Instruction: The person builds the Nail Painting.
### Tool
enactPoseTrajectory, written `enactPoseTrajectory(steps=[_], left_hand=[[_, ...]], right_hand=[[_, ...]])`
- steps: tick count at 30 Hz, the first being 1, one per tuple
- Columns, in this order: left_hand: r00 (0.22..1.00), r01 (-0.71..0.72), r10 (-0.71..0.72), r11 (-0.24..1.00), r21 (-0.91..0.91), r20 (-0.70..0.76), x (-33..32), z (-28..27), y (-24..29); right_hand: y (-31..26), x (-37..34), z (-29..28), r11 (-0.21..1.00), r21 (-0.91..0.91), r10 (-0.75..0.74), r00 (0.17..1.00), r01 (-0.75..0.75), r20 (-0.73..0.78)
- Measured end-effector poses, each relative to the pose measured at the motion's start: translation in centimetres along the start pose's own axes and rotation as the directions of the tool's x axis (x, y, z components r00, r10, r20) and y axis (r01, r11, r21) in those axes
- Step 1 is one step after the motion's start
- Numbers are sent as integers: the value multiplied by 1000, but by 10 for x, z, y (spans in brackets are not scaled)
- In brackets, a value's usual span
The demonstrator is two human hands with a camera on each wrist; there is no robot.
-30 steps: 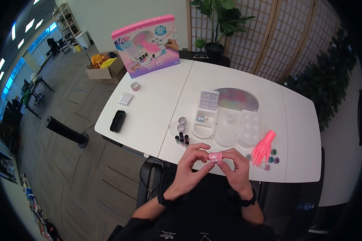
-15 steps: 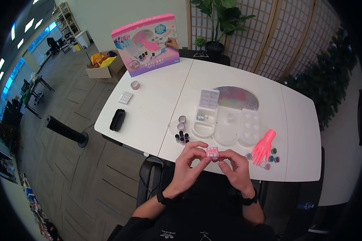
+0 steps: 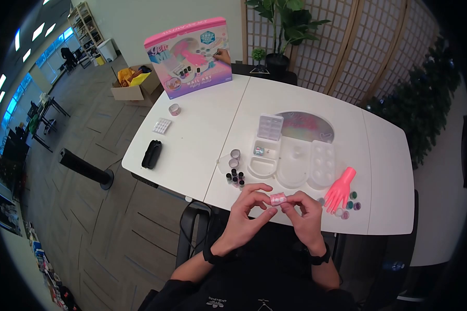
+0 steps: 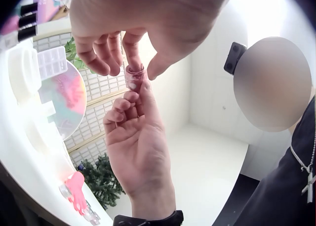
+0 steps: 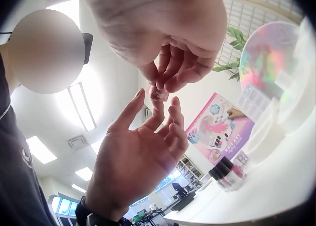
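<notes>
A small pink patterned piece (image 3: 278, 199) is held in the air, just inside the near edge of the table (image 3: 202, 129), probably so that it can be seen and reached from both sides. By the right hand (image 3: 306, 220) it is pinched between thumb and fingers, perhaps because such a small thing must be kept steady. By the left hand (image 3: 244, 217) it is only touched: the tip of the index finger is brought to its end, while the thumb is kept a little apart. Whether this fingertip is put inside the piece cannot be told surely.

Both hands are turned toward each other, with the wrists kept low and close to the body; the other fingers of the left hand are loosely bent.

The white tray (image 3: 294, 180) is placed beyond the hands, inside the near edge, perhaps for easy reaching. To its right, toward the near right corner, the pink plastic hand (image 3: 339, 192) is laid, with small pots (image 3: 353, 206) around its fingers. The dark-capped bottles (image 3: 235, 179) are grouped at the tray's left. At the far left corner the printed box (image 3: 189, 65) is stood upright, maybe to leave the working side free.
</notes>
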State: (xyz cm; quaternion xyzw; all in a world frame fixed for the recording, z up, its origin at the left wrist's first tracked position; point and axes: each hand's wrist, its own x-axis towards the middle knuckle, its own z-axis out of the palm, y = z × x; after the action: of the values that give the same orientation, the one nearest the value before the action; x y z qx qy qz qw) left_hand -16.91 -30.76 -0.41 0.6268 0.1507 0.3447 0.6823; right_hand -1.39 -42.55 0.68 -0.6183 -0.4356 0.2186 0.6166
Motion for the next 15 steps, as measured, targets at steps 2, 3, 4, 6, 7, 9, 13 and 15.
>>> enactPoseTrajectory(steps=[2, 3, 4, 6, 7, 9, 13, 15], left_hand=[[1000, -16, 16, 999, 32, 2, 0, 2, 2], [1000, -23, 23, 999, 47, 5, 0, 3, 2], [1000, -18, 17, 998, 61, 16, 0, 2, 3], [999, -6, 2, 996, 89, 36, -1, 1, 3], [999, -2, -1, 996, 89, 35, -1, 1, 2], [999, 4, -7, 996, 88, 33, -2, 0, 0], [999, 25, -24, 999, 30, -20, 0, 2, 0], [999, 18, -17, 1000, 3, -48, 0, 2, -1]], right_hand=[[0, 2, 0, 1000, -8, -18, 1000, 18, -25], [0, 2, -1, 1000, -14, -23, 999, 23, -26], [-1, 2, -1, 999, -20, -26, 999, 26, -27], [-4, 1, -1, 999, -21, -35, 999, 35, -25], [-5, 2, -1, 999, -22, -41, 999, 40, -23], [-7, 0, -2, 998, -35, -46, 999, 45, -10], [-5, 1, -5, 990, -50, -134, 991, 135, 25], [-8, 2, -6, 975, -126, -184, 983, 185, 19]])
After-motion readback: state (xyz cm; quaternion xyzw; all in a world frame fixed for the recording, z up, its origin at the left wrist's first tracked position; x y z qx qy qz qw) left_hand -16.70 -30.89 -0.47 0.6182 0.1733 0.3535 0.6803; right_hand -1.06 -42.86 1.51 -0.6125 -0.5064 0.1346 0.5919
